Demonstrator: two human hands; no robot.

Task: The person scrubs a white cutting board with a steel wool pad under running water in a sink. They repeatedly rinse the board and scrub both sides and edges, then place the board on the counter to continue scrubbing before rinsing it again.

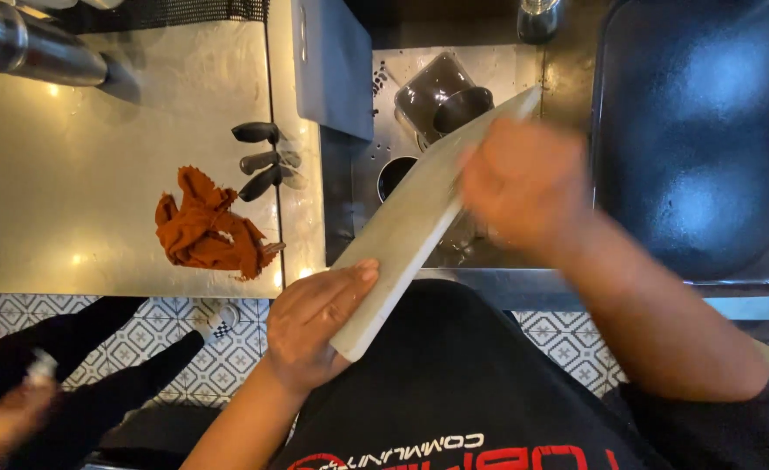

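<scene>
while the pale cutting board tilts over the sink, left hand fingers wrap its near corner; right hand is blurred on the upper face, grip unclear. better to brace the near edge firmly and scrub with even strokes.

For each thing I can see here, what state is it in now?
Board: tilted over the sink, held at its near end.
Left hand: grips the board's near end.
Right hand: blurred, on the board's face.
Cloth: crumpled on the counter.
Knives: lying side by side at the counter's edge.
Tub: empty, beside the sink.
</scene>
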